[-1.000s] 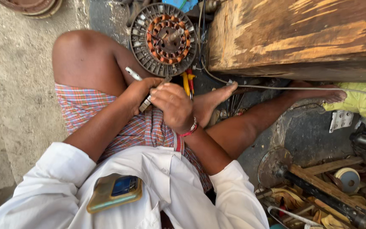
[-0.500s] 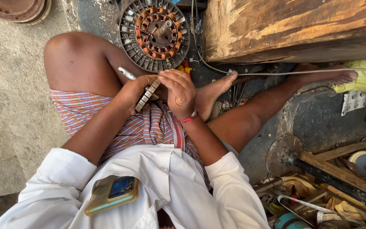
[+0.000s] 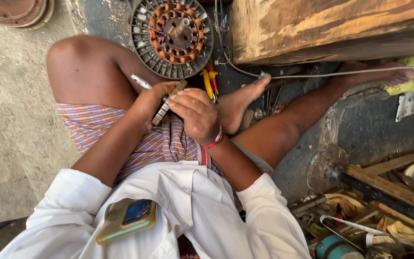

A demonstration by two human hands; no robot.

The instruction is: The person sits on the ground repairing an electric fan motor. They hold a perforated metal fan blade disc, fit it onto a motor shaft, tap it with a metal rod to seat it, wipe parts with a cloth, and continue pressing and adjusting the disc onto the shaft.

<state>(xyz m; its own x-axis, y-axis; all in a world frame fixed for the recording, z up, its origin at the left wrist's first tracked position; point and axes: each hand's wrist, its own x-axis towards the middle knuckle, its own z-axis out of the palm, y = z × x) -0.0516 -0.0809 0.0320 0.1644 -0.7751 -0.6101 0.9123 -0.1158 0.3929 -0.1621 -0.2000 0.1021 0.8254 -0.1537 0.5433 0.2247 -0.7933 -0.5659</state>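
Note:
I sit on the ground with my legs folded. My left hand (image 3: 150, 102) grips a flat, ridged metal strip (image 3: 166, 104) that runs diagonally across my lap; a thin white stick (image 3: 141, 81) pokes out above this hand. My right hand (image 3: 195, 112), a red thread around its wrist, presses its curled fingers on the same strip from the right. Just beyond my hands lies a round motor stator (image 3: 172, 36) with copper windings and a central shaft. Yellow and red handled pliers (image 3: 209, 82) lie beside my bare foot (image 3: 240, 101).
A worn wooden block (image 3: 331, 26) stands at the top right, a grey cable (image 3: 341, 74) running under it. Tools, tape rolls and scrap (image 3: 374, 211) crowd the right side. A round metal cover (image 3: 17, 9) lies at the top left on concrete. A phone (image 3: 128, 219) sits in my shirt pocket.
My view has drifted, so the stator and my hands sit a little lower and more central. Both hands stay on the strip, with the fingers shifting slightly along it.

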